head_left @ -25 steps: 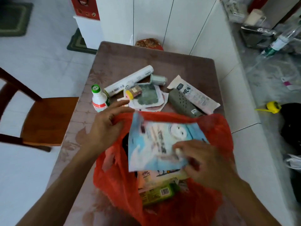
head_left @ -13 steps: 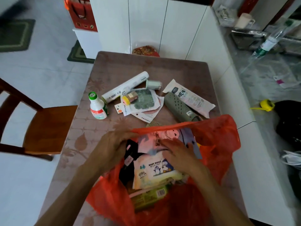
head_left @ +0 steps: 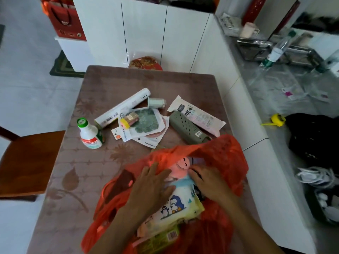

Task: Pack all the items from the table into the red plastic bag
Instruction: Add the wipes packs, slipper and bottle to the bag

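Low in the frame, the red bag [head_left: 225,154] lies open around both hands: left hand [head_left: 150,186] flat on the wipes pack [head_left: 176,204], right hand [head_left: 209,182] pressing packets, fingers relaxed.

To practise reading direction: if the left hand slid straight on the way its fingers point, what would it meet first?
Likely the pink smiley item in the red plastic bag, just beyond the left hand; depth is unclear.

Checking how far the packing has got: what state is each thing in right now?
red plastic bag: open, partly filled
wipes pack: inside bag
left hand: flat on wipes pack
right hand: inside bag
white bottle: upright, capped, unpacked
white roll: lying, unpacked
green case: lying, unpacked
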`<state>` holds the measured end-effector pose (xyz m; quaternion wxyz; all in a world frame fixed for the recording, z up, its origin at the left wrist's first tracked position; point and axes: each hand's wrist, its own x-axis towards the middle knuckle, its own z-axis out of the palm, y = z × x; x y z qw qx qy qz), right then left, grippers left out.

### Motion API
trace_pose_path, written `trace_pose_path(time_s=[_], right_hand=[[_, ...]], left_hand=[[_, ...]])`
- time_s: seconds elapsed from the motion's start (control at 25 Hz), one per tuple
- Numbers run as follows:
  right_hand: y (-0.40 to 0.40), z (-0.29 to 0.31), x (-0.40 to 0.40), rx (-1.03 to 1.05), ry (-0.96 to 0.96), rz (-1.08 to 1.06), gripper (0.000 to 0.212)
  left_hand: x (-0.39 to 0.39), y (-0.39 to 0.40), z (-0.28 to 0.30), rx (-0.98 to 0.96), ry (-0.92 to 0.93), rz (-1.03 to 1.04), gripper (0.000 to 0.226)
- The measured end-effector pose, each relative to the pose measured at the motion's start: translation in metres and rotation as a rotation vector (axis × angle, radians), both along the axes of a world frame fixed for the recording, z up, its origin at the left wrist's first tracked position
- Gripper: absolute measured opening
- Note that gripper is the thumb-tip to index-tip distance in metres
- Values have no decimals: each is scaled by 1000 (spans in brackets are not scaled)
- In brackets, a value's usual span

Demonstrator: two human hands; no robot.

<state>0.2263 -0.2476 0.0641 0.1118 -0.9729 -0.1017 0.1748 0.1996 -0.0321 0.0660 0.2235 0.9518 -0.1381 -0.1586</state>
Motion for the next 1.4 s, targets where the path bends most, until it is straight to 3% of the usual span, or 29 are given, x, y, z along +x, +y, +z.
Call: trace_pose_path(time_s=[0.12,0.24,0.32,0.4,0.52,0.6,0.76,0.84,1.0,1.08,1.12,1.2,1.24,1.32,1.4], right_hand=[[-10,17,-11,125,-54,-154,27],[8,47,28,326,-393,-286,20],[29,50,75,433,-487,-298,8],[43,14,120,384,-246,-251,13],[55,-68,146,77,323,-208,58],[58,-94,144,18,446,-196,74],[55,-97,143,-47,547,-79,53],[54,-88,138,0,444,-72,39],[31,-19,104,664,38,-445,17],[5,33,71,899,133,-442,28],[-4,54,52,952,282,-362,35],[-4,78,18,818,596,-99,32],[-1,76,8,640,641,-3,27],[12,63,0,361,409,46,30],[30,57,-2,296,-53,-35,29]], left_hand=[[-3,10,-7,-221,81,79,58],[-6,14,-4,-540,277,233,74],[-8,17,-8,-487,237,214,64],[-12,18,-7,-374,170,146,47],[-14,15,-7,-376,110,109,38],[-15,11,-9,-361,99,104,34],[-25,6,-9,-398,116,73,24],[-29,9,-7,-447,128,42,16],[-24,28,-5,-491,78,133,15],[-11,33,-1,-562,-45,288,23],[-1,35,3,-585,-61,365,27],[17,35,12,-575,-54,425,23],[22,33,16,-565,-36,415,20],[22,29,23,-554,-16,351,24],[5,27,22,-526,-30,207,24]])
